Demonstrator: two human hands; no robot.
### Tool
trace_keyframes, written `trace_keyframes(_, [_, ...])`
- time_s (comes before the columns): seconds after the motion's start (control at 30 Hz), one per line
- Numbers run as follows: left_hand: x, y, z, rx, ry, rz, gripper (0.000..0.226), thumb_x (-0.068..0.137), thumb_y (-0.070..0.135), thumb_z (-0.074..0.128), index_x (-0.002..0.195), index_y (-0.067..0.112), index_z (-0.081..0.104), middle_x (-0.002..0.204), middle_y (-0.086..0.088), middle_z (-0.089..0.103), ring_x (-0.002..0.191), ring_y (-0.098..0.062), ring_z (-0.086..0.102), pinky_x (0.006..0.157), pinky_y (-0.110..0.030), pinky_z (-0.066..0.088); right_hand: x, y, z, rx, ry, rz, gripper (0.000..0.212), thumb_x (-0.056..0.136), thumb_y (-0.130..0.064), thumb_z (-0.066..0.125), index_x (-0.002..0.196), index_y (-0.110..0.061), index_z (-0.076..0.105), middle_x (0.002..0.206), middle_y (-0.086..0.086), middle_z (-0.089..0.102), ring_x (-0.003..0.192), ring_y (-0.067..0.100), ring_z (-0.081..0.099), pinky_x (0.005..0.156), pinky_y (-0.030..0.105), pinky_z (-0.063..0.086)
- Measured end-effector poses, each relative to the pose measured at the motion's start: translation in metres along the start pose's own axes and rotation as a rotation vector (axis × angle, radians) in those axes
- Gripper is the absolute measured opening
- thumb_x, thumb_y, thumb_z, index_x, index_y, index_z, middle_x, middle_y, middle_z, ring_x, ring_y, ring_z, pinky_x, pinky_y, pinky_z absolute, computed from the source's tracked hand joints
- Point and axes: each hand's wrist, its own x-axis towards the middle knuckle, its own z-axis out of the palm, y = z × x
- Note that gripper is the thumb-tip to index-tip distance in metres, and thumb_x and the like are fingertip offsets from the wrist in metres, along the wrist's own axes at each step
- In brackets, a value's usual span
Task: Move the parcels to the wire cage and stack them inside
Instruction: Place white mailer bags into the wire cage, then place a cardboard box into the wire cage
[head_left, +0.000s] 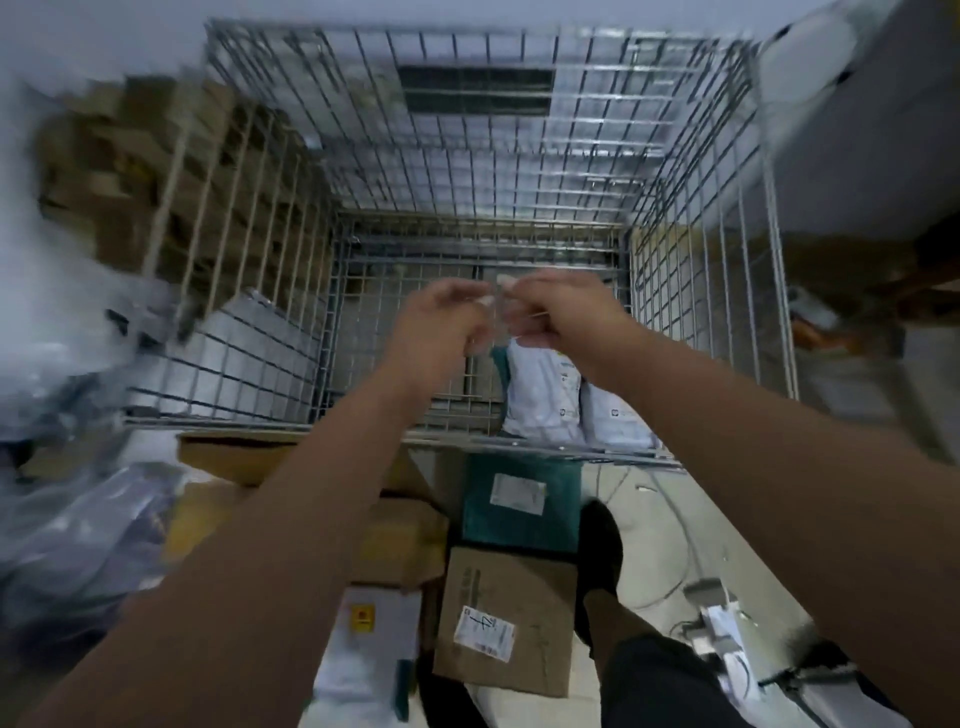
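Both arms reach over the wire cage (467, 182); the left hand (441, 319) and right hand (563, 312) meet, fingers curled, pinching one small pale thing (503, 283). Two white parcels (543, 395) lie inside.

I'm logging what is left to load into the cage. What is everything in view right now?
wire cage: one, grey metal, centre, open top
mailer bags: two, white, inside the cage, near right corner
teal parcel: one, teal with white label, floor in front of the cage
cardboard boxes: at least two, brown, floor by the feet
white box: one, white with yellow sticker, floor left of the boxes
wrapped bundle: one, silvery, seen through the cage's left wall
small pale item: one, blurred, between the hands
shoe: one, black, floor
left hand, right hand: above the cage, both pinching the item
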Motion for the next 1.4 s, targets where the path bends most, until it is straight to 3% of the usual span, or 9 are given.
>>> trace_keyframes(0.2, [-0.134, -0.013, -0.075, 0.001, -0.076, 0.082, 0.018, 0.103, 0.019, 0.064, 0.119, 0.020, 0.073, 0.104, 0.005, 0.077, 0.083, -0.001, 0.074, 0.065, -0.012, 0.052, -0.138, 0.012, 0.078, 0.136, -0.013, -0.036, 0.014, 0.098, -0.013, 0.071, 0.108, -0.005, 0.067, 0.080, 0.011, 0.069, 0.066, 0.020, 0.061, 0.067, 0.031, 0.055])
trace_keyframes(0.37, [-0.208, -0.047, -0.110, -0.041, -0.108, 0.046, 0.022, 0.102, 0.017, 0.065, 0.122, 0.016, 0.072, 0.111, -0.005, 0.078, 0.100, -0.018, 0.075, 0.083, -0.029, 0.055, -0.214, 0.052, 0.127, 0.114, 0.008, 0.050, 0.015, 0.099, -0.011, 0.069, 0.112, -0.005, 0.070, 0.081, 0.010, 0.072, 0.064, 0.017, 0.063, 0.065, 0.029, 0.059])
trace_keyframes(0.53, [-0.253, -0.094, -0.122, -0.071, -0.048, -0.008, 0.023, 0.102, 0.015, 0.064, 0.124, 0.011, 0.071, 0.111, -0.005, 0.077, 0.089, -0.007, 0.075, 0.071, -0.019, 0.054, -0.250, 0.096, 0.145, 0.075, 0.030, 0.110, 0.008, 0.098, -0.016, 0.071, 0.105, -0.012, 0.071, 0.082, 0.007, 0.072, 0.064, 0.017, 0.063, 0.064, 0.028, 0.057])
trace_keyframes(0.63, [-0.267, -0.130, -0.117, -0.120, -0.008, -0.088, 0.019, 0.102, 0.011, 0.065, 0.119, 0.009, 0.073, 0.103, -0.001, 0.075, 0.079, 0.003, 0.073, 0.065, -0.012, 0.054, -0.255, 0.124, 0.150, 0.043, 0.027, 0.147, 0.003, 0.096, -0.017, 0.074, 0.098, -0.017, 0.073, 0.085, 0.010, 0.072, 0.063, 0.016, 0.064, 0.060, 0.027, 0.057])
trace_keyframes(0.77, [-0.271, -0.174, -0.110, -0.143, 0.033, -0.237, 0.008, 0.099, 0.020, 0.071, 0.105, 0.024, 0.073, 0.103, 0.002, 0.077, 0.089, -0.009, 0.075, 0.080, -0.028, 0.062, -0.244, 0.160, 0.154, -0.012, -0.021, 0.184, 0.005, 0.095, -0.018, 0.076, 0.100, -0.016, 0.075, 0.086, 0.007, 0.073, 0.063, 0.010, 0.067, 0.059, 0.023, 0.059])
trace_keyframes(0.87, [-0.276, -0.201, -0.109, -0.165, 0.088, -0.245, 0.010, 0.100, 0.018, 0.069, 0.105, 0.025, 0.073, 0.097, 0.001, 0.077, 0.084, -0.009, 0.074, 0.066, -0.018, 0.057, -0.232, 0.183, 0.154, -0.046, -0.068, 0.221, 0.020, 0.095, -0.018, 0.077, 0.112, -0.010, 0.073, 0.095, 0.011, 0.071, 0.077, 0.018, 0.064, 0.061, 0.023, 0.057])
trace_keyframes(1.13, [-0.283, -0.253, -0.125, -0.104, 0.211, -0.293, 0.021, 0.103, 0.016, 0.064, 0.123, 0.015, 0.071, 0.108, -0.005, 0.074, 0.092, -0.017, 0.070, 0.075, -0.025, 0.053, -0.211, 0.230, 0.149, -0.067, -0.130, 0.293, 0.032, 0.095, -0.021, 0.077, 0.123, -0.008, 0.070, 0.102, 0.013, 0.069, 0.076, 0.015, 0.062, 0.068, 0.026, 0.054])
trace_keyframes(1.3, [-0.273, -0.298, -0.115, -0.055, 0.159, -0.361, 0.013, 0.103, 0.017, 0.065, 0.113, 0.021, 0.071, 0.100, 0.002, 0.073, 0.085, -0.011, 0.070, 0.067, -0.019, 0.053, -0.205, 0.269, 0.136, -0.036, -0.074, 0.355, 0.012, 0.095, -0.017, 0.075, 0.106, -0.012, 0.073, 0.093, 0.012, 0.067, 0.077, 0.020, 0.060, 0.055, 0.020, 0.052])
trace_keyframes(1.4, [-0.262, -0.330, -0.094, -0.040, 0.093, -0.391, 0.015, 0.101, 0.012, 0.066, 0.112, 0.020, 0.071, 0.095, 0.004, 0.071, 0.083, -0.011, 0.067, 0.073, -0.021, 0.055, -0.203, 0.303, 0.123, -0.030, -0.017, 0.402, 0.008, 0.097, -0.015, 0.072, 0.104, -0.016, 0.072, 0.095, 0.012, 0.068, 0.079, 0.023, 0.060, 0.064, 0.027, 0.053])
